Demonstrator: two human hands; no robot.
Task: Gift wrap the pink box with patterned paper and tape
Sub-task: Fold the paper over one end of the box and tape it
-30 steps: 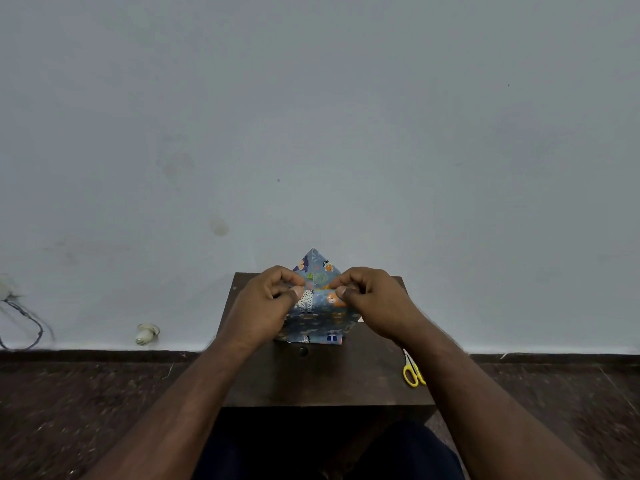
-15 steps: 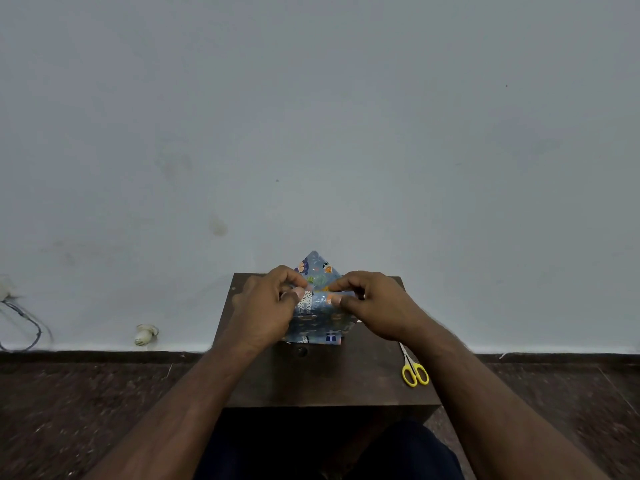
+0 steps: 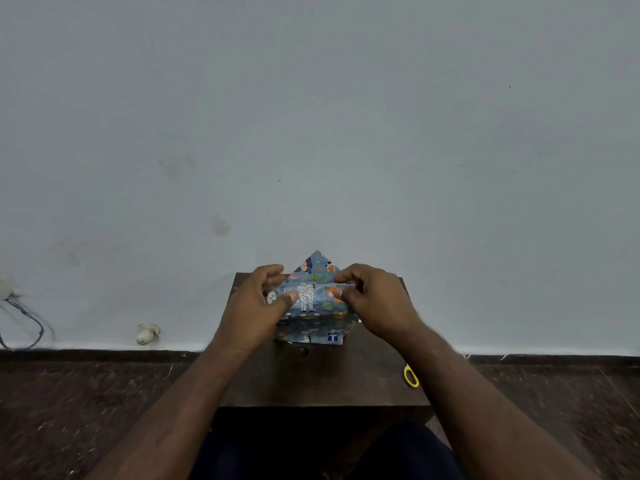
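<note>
The box, wrapped in blue animal-patterned paper [image 3: 313,306], stands at the far middle of a small dark table [image 3: 311,382]; no pink shows. A triangular paper flap [image 3: 317,268] sticks up behind its top edge. My left hand [image 3: 252,310] grips the box's left end, thumb pressed on the front fold and fingers curled over the top. My right hand [image 3: 377,303] pinches the folded paper at the top right edge between thumb and fingers. I cannot make out any tape.
Yellow-handled scissors [image 3: 411,375] lie at the table's right edge, partly hidden by my right forearm. A grey wall rises just behind the table. On the floor to the left are a white bulb-like object [image 3: 147,334] and a cable [image 3: 24,320].
Both hands have slid apart from the middle of the top fold toward the box's ends, uncovering the giraffe print on the front.
</note>
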